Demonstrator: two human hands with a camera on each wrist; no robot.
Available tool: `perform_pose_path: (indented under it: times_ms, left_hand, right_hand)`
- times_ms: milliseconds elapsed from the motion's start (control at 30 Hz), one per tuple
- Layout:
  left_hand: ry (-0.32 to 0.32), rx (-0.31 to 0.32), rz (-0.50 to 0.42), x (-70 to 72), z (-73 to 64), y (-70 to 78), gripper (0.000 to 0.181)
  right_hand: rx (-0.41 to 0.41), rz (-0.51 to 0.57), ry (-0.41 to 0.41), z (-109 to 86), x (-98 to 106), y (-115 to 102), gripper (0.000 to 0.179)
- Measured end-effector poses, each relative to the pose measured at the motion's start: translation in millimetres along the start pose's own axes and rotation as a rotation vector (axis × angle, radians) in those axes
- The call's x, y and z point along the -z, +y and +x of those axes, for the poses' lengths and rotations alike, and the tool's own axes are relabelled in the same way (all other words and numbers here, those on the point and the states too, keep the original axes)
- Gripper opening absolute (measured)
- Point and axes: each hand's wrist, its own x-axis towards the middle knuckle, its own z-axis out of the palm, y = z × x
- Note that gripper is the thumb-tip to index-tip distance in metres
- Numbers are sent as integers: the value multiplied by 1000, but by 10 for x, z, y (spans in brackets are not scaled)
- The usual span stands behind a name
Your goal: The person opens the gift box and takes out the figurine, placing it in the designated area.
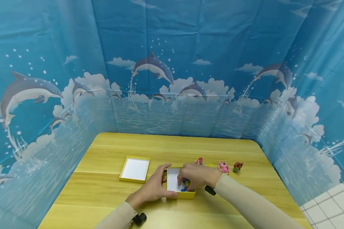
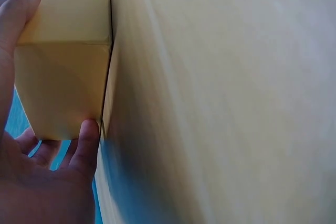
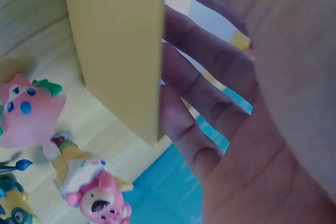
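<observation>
My left hand (image 1: 153, 187) grips the left side of a small open yellow box (image 1: 183, 195); its thumb lies at the near edge and its fingers at the far side. My right hand (image 1: 196, 175) reaches over the right wall into the box, its fingers pointing down. Between its thumb and index finger shows a small blue and yellow toy figure (image 1: 187, 182). The hand partly hides this toy, so a firm pinch cannot be made out. In the right wrist view several fingers (image 3: 184, 72) pass behind the box wall (image 3: 121, 51).
A yellow-rimmed white box lid (image 1: 135, 169) lies to the left. Right of the box stand toy figures: a red-pink one (image 1: 199, 161), a pink one (image 1: 223, 167) and a brown one (image 1: 238, 166). The right wrist view shows a pink star-shaped figure (image 3: 32, 111) and a bear figure (image 3: 97, 198).
</observation>
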Motion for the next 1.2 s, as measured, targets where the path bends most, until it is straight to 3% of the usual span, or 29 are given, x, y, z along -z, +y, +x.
perform_pose_path:
  times_ms: [200, 400, 700, 1200]
  left_hand:
    - [-4, -8, 6, -6, 8, -5, 125]
    - [-5, 0, 20, 2, 4, -9, 124]
    - [1, 2, 16, 9, 14, -28, 123]
    - [1, 10, -6, -3, 3, -16, 123]
  right_hand:
    - [43, -49, -25, 123, -64, -19, 22]
    - [-1, -37, -23, 208, -112, 24, 16]
    - [-3, 15, -21, 225, -129, 87, 11]
    - [-4, 104, -4, 217, -137, 118, 18]
